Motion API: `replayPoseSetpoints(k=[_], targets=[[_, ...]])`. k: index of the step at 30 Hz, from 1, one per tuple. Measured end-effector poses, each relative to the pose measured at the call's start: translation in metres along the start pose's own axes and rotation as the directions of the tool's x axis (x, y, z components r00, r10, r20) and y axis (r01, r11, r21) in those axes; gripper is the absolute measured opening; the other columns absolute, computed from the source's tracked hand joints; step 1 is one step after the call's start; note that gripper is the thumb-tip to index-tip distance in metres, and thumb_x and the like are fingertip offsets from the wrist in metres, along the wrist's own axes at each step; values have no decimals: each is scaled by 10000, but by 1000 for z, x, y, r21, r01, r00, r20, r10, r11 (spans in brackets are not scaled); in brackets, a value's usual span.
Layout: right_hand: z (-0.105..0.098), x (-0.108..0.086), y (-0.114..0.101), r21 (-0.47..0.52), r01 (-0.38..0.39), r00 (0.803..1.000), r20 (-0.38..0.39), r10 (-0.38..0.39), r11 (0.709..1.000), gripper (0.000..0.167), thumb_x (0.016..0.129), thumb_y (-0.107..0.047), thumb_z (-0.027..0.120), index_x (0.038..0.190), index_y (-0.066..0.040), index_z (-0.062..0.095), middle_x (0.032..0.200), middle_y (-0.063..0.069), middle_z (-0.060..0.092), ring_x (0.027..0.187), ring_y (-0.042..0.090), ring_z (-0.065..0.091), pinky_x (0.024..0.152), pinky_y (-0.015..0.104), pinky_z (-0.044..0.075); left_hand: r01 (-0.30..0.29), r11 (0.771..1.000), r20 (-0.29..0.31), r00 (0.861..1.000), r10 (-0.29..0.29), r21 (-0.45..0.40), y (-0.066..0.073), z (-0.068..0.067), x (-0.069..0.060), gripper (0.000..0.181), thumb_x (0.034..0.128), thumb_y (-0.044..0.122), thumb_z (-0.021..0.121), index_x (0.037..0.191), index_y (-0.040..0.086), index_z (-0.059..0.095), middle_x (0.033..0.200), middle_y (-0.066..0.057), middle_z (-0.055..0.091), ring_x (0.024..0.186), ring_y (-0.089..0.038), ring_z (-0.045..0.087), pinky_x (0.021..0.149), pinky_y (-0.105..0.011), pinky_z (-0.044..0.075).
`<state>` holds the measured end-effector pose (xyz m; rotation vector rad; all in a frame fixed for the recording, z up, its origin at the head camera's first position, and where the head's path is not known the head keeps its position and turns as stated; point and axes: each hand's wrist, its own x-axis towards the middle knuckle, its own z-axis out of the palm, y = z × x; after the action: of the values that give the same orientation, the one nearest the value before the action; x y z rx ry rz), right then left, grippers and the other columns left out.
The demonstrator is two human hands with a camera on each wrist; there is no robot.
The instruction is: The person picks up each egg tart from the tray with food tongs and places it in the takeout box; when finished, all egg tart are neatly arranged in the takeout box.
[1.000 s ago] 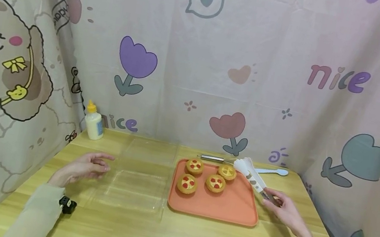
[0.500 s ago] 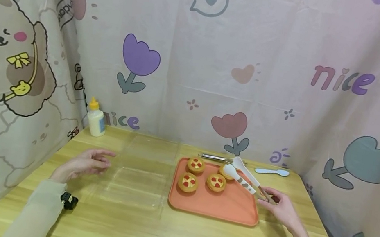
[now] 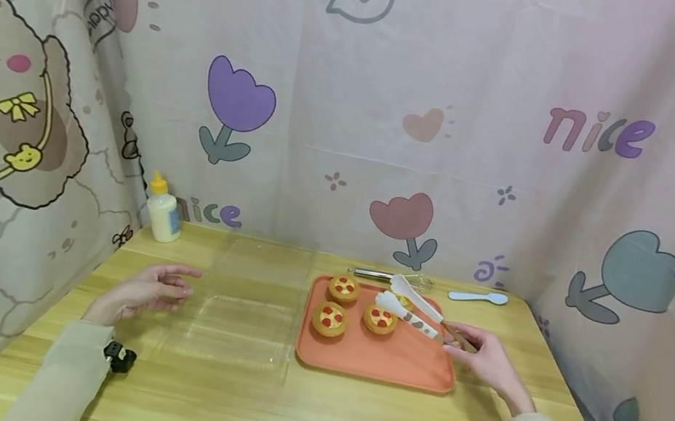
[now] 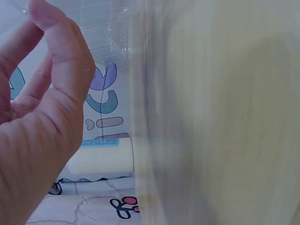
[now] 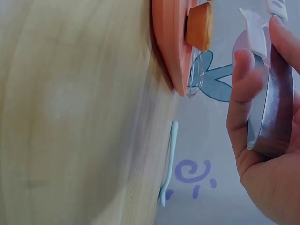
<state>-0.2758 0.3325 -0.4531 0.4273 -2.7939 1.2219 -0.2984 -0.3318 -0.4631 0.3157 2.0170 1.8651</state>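
My right hand [image 3: 488, 363] grips a pair of tongs [image 3: 421, 302] with white tips and metal handles. The tongs' arms are spread apart above the coral tray [image 3: 369, 361]. Several small round tarts with red-dotted tops sit on the tray. One front tart [image 3: 330, 320] is in plain sight, while the tongs partly cover the tart at the back right. In the right wrist view, fingers and thumb lie along the metal body. My left hand [image 3: 147, 289] hovers with loosely bent fingers, holding nothing, beside a clear plastic box [image 3: 242, 331]; whether it touches the box I cannot tell.
Behind the tray lies a whisk [image 3: 370, 274]. A pale blue spoon [image 3: 477, 297] is to its right. A white bottle with a yellow cap [image 3: 164, 218] stands at the table's back left corner. A printed curtain [image 3: 326, 113] hangs behind the wooden table [image 3: 304, 419].
My right hand has moved left, carrying the tongs further over the tray, and their arms have spread apart. The left hand stays beside the clear box.
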Motion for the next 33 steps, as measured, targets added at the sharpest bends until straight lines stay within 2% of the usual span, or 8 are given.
replayPoseSetpoints(k=[5,9,14,20,27,30,33], targets=[[1,-2,-2,2,-12,1000,28,11,1000,536,856,-249,769,1317,-30,604,1193,161,693,1133,326,638,808,184,538,-9,1000,14,1000,9,-2,-2,-1,1,482,977,65,579,1426,-2,418,1002,-35,619,861,-133,638,770,-304,613],[0,-1,-3,-2,6,999,35,-6,1000,529,847,-236,778,1302,-23,615,1138,158,714,1021,276,669,720,191,543,-15,1000,14,1000,15,-3,-3,-2,1,439,976,63,579,1400,39,467,996,-42,616,848,-135,639,760,-302,614],[-4,2,-2,-46,7,998,65,-4,999,500,844,-228,779,1280,-32,634,1140,129,719,943,172,653,734,199,546,-8,1000,2,1000,8,9,-2,-1,2,482,978,82,586,1427,11,428,986,-23,608,852,-137,637,772,-311,614],[-9,6,-6,-71,10,995,102,-2,997,476,845,-201,770,1283,-69,640,1163,130,709,891,132,627,724,215,543,0,1000,-9,1000,0,19,0,0,3,523,975,94,594,1442,-23,389,1012,-38,603,880,-142,638,781,-315,613],[-11,14,-11,-76,5,994,112,4,997,488,823,-205,786,1273,-74,649,1162,136,707,854,143,629,698,217,554,0,1000,-6,1000,0,10,1,-1,2,410,967,100,610,1367,105,520,1046,-67,628,894,-154,648,781,-313,615],[-11,18,-10,-73,-3,992,127,12,997,506,822,-212,789,1277,-49,640,1157,145,704,817,142,609,638,213,532,-3,1000,-2,1000,3,3,1,-2,2,444,969,92,606,1395,60,484,1041,-66,630,891,-156,646,774,-307,614],[-12,21,-8,-68,-11,990,142,20,998,529,813,-239,799,1270,-26,640,1076,126,712,765,131,575,567,205,486,-5,1000,1,1000,5,3,0,-2,3,514,969,88,603,1434,-13,408,1036,-66,627,890,-154,644,768,-303,613]])
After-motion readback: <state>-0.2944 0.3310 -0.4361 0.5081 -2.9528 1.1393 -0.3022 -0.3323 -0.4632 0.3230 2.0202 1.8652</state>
